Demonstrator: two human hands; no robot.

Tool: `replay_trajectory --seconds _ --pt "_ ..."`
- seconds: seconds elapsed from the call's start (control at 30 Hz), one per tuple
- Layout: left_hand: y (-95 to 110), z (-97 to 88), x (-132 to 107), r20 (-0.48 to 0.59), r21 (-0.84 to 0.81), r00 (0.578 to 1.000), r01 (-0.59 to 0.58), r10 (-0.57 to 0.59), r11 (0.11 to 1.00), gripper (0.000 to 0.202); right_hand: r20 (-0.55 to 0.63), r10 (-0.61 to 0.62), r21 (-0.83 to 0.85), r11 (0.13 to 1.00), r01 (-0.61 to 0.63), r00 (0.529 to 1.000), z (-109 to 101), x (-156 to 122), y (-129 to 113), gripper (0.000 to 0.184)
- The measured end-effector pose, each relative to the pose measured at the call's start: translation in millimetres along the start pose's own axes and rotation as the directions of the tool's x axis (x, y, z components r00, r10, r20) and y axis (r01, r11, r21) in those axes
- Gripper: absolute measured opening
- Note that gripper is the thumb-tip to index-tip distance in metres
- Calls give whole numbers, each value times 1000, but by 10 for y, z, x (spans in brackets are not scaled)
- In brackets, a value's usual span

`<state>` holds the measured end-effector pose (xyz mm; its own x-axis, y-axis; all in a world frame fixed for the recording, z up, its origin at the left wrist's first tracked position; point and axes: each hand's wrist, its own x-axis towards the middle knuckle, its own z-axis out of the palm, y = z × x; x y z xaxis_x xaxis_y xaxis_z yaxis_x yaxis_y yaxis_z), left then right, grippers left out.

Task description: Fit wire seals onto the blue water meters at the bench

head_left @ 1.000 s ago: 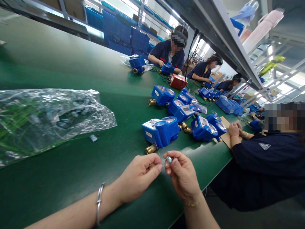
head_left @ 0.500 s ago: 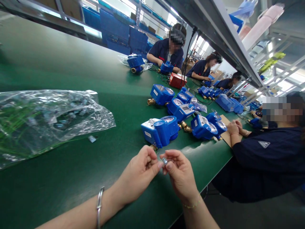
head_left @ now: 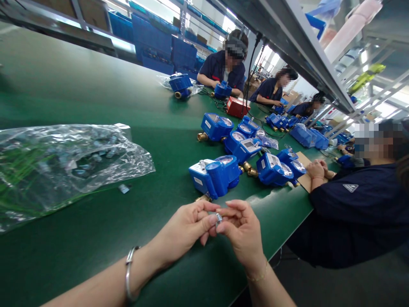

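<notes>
My left hand (head_left: 191, 224) and my right hand (head_left: 241, 230) meet above the green table, fingers closed in a pinch. Between their fingertips is a small pale-blue, see-through meter seal (head_left: 219, 218); my right thumb and fingers grip it, and my left thumb and fingertips press on it from the other side. Whether a thin wire runs from it cannot be made out. Just beyond my fingers lies a blue water meter (head_left: 220, 177) with a brass fitting. To the left, a clear plastic bag (head_left: 134, 157) holds green wires and several similar seals; one loose seal (head_left: 124, 188) lies beside it.
Several more blue water meters (head_left: 246, 145) lie past the near one, their brass ends sticking out. Further back stands a red box (head_left: 238, 106) near hanging black cables. A co-worker (head_left: 358, 204) sits close on my right, hands on a cardboard sheet (head_left: 303, 164). Other people work beyond.
My left fingers have come in onto the seal and closed around its near side. The seal has turned and shifted slightly left in my fingertips.
</notes>
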<state>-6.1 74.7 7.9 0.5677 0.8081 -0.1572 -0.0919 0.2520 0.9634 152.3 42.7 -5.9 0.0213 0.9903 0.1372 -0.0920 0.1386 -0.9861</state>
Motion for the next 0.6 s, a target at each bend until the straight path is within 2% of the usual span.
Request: replay_trajectory --seconds 0.07,0.17,0.3,0.4,0.47,0.6 --pt "-2 -5 5 -4 -6 1000 11 -12 1000 33 -26 -100 -187 978 93 995 -14 -27 28 40" --pt "3 -8 2 27 -43 999 28 -27 999 28 2 -244 -427 877 221 970 -44 -43 43 41" --pt "12 1 -16 -12 -64 998 60 -61 996 29 12 -370 -581 753 307 929 -57 -29 35 50" --pt "22 27 -30 -75 -75 996 52 -57 996 30 102 -489 -675 606 421 866 -31 -52 55 30" --pt "30 49 -38 -113 -67 992 45 -52 997 30 192 -498 -731 502 462 846 -2 -90 80 21" --pt "19 77 -44 -143 -51 989 27 -34 998 32 268 -484 -788 388 478 833 47 -148 115 30"
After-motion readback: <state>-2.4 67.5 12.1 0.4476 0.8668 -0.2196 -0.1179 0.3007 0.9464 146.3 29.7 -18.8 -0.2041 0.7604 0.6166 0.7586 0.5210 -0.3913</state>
